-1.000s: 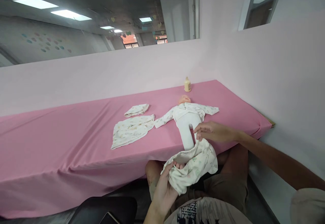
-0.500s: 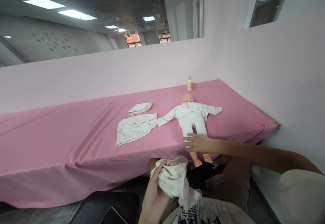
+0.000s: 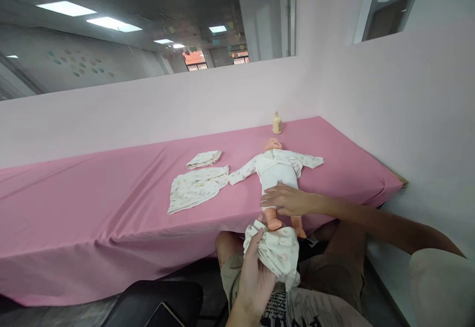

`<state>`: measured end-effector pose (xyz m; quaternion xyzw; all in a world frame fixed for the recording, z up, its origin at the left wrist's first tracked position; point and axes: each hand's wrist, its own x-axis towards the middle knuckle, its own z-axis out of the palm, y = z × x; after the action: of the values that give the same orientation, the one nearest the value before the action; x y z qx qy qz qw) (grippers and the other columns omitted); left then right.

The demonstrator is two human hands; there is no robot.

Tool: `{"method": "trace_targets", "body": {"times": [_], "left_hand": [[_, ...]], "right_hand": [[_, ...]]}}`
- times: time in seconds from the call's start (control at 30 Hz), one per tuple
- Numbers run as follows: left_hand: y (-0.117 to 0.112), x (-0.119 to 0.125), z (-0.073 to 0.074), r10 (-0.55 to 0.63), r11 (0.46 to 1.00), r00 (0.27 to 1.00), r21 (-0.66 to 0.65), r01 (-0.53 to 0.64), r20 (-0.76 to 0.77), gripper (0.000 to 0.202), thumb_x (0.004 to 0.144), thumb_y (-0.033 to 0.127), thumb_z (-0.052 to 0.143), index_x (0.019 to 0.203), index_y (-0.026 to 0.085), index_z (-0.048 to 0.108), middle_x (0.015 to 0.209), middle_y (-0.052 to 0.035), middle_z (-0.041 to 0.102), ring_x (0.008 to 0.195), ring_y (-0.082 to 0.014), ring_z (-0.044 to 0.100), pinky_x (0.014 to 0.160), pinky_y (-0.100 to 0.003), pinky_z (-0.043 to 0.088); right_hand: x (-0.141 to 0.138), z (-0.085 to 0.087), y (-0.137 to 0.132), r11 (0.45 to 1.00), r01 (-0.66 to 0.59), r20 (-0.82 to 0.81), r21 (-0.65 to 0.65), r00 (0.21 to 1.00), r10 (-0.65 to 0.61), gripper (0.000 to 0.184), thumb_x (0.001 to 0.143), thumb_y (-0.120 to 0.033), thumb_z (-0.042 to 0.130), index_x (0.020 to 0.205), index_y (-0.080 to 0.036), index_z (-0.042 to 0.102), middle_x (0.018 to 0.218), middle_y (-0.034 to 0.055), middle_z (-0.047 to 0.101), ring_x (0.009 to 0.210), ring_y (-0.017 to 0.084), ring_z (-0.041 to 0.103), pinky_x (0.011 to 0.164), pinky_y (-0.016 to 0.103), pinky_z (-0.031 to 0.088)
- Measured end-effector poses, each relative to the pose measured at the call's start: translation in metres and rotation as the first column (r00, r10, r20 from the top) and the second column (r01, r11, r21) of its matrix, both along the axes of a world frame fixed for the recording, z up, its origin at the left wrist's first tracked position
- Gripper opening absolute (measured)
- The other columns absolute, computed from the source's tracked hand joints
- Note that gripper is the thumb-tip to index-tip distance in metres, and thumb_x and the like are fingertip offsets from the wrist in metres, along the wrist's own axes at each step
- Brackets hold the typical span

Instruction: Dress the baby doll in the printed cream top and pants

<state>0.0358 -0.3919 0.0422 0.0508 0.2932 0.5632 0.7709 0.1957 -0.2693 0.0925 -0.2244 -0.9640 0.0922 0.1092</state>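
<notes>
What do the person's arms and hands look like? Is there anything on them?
Both are bare: the left hand and the right hand have no gloves, and I see no rings or watch. The right arm is bare up to a short, pale beige sleeve near the shoulder. The left forearm is bare too.
</notes>
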Motion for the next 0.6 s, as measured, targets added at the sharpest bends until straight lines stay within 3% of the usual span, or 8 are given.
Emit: {"method": "trace_targets", "body": {"times": [0.17,0.4,0.5,0.6], "left_hand": [[-0.001,0.003,0.011,-0.082,0.996,0.996,0.045,0.081,0.031,0.026,0.087,0.029,0.061,0.109,0.015,0.064,0.100,-0.0080,0.069,0.089,-0.0198,0.068,0.084,-0.033,0.053],[0.007,0.008,0.016,-0.122,0.992,0.970,0.061,0.111,0.211,0.023,0.093,0.033,0.052,0.102,0.019,0.067,0.089,-0.0021,0.068,0.082,-0.0127,0.066,0.082,-0.025,0.053],[0.012,0.008,0.017,-0.079,0.997,0.968,0.025,0.075,0.238,0.025,0.094,0.032,0.050,0.110,0.023,0.067,0.094,-0.0029,0.070,0.094,-0.0152,0.066,0.085,-0.026,0.052],[0.015,0.006,0.017,-0.018,1.000,0.981,-0.001,0.018,0.193,0.027,0.094,0.029,0.051,0.117,0.028,0.064,0.092,-0.0018,0.071,0.092,-0.0155,0.067,0.085,-0.028,0.053]], "right_hand": [[0.000,-0.008,0.000,0.999,0.001,-0.048,0.035,0.999,0.001,0.038,0.081,-0.007,0.047,0.115,-0.018,0.059,0.120,0.0072,0.062,0.115,0.023,0.051,0.097,0.040,0.037],[-0.007,-0.013,-0.006,0.999,0.016,-0.015,0.037,1.000,-0.016,0.027,0.080,-0.006,0.047,0.098,-0.019,0.062,0.102,0.0062,0.064,0.102,0.021,0.052,0.090,0.038,0.039],[-0.009,-0.009,-0.014,0.998,-0.045,-0.030,-0.037,0.999,0.044,0.033,0.077,-0.003,0.046,0.100,-0.019,0.064,0.105,0.0064,0.065,0.106,0.021,0.051,0.096,0.038,0.038],[-0.006,-0.004,-0.020,0.968,-0.112,-0.081,-0.223,0.992,0.096,0.041,0.077,-0.001,0.045,0.105,-0.022,0.066,0.120,0.0046,0.062,0.125,0.021,0.044,0.108,0.040,0.030]]}}
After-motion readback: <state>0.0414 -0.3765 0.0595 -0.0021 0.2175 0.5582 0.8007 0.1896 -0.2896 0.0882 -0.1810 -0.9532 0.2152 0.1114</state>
